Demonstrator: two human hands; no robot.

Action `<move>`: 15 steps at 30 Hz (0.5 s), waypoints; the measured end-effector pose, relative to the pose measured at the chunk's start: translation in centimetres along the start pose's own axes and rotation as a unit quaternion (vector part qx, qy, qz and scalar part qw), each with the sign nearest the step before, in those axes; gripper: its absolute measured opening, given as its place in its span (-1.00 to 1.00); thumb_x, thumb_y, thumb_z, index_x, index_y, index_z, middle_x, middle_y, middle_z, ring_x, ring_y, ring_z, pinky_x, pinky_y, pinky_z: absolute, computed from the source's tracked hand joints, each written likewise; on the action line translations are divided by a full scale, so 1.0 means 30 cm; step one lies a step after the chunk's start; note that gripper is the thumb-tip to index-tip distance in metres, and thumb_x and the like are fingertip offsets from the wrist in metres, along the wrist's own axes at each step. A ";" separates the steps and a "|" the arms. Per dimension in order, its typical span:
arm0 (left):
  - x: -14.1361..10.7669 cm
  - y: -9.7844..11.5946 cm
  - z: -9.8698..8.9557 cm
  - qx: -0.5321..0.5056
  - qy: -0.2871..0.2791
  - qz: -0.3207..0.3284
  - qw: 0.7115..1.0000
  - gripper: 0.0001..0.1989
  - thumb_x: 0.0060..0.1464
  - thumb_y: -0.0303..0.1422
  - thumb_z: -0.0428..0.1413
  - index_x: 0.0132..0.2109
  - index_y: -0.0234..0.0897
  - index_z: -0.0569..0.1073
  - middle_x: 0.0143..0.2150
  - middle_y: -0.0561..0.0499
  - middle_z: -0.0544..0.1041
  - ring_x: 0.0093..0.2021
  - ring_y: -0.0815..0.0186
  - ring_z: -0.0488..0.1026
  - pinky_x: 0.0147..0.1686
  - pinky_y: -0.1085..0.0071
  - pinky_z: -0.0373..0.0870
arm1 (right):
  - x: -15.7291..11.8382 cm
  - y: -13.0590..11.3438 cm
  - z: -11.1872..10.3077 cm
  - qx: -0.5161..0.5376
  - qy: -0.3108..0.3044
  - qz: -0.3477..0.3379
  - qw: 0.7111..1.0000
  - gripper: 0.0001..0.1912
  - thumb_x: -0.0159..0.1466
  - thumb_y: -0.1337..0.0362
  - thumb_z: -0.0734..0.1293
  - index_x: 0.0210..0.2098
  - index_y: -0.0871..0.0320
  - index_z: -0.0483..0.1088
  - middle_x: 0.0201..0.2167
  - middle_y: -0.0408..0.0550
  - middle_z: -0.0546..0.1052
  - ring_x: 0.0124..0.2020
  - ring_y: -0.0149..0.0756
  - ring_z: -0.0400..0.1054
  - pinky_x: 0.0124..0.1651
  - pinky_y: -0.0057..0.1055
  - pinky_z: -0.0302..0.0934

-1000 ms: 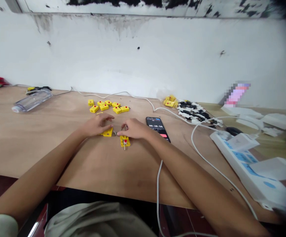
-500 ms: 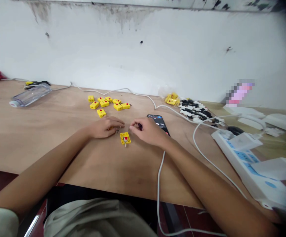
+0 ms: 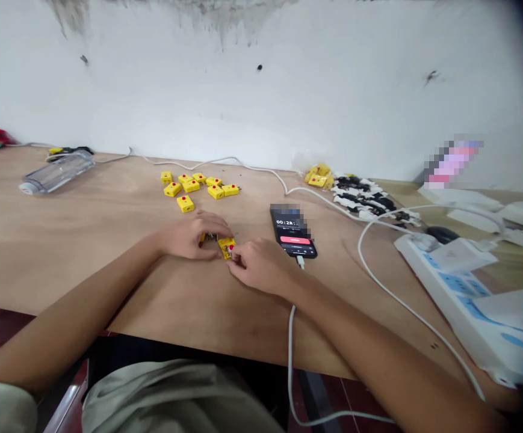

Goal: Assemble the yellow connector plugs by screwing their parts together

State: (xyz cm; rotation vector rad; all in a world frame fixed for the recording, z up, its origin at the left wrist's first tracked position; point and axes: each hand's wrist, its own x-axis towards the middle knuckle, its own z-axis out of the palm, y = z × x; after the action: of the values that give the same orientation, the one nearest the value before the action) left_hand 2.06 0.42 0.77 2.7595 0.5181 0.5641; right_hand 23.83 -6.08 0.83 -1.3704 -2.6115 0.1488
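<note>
A small open yellow plastic case (image 3: 225,245), with a red button and metal bits inside, lies tilted on the table between my hands. My left hand (image 3: 193,236) is curled at its left side, with finger and thumb against its edges. Under that palm, small metal parts (image 3: 210,237) and a bit of yellow show partly. My right hand (image 3: 259,263) is closed in a pinch at the case's right side, by the red button. Whatever its fingertips grip is hidden. Beyond the left hand stand several closed yellow cases (image 3: 191,186) with red buttons.
A phone (image 3: 293,231) on a charging cable lies right of my hands. Further right are a bag of yellow pieces (image 3: 319,175), a heap of black and white parts (image 3: 363,197) and a white power strip (image 3: 464,300). A clear bottle (image 3: 58,173) lies at the left.
My right hand has moved left and nearer to me, onto the open case, uncovering the phone. The left hand has come to the case's edge, and the case has turned slightly.
</note>
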 end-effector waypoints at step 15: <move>0.013 0.005 0.054 -0.049 0.048 0.013 0.998 -0.84 0.24 -0.27 0.18 -0.19 -0.25 0.60 -0.22 -0.11 0.66 -0.20 0.23 0.57 -0.09 0.28 0.41 | 0.002 0.045 -0.015 0.077 0.000 0.002 0.997 -0.85 0.16 0.35 0.27 -0.54 0.16 0.38 -0.59 -0.10 0.47 -0.58 -0.43 0.17 -0.45 -0.40 -0.13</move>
State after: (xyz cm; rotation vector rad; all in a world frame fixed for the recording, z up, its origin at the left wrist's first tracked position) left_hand 3.12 0.12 -0.48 2.6610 0.4625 0.7109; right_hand 24.97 -5.27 1.03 -1.3241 -2.5370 0.3414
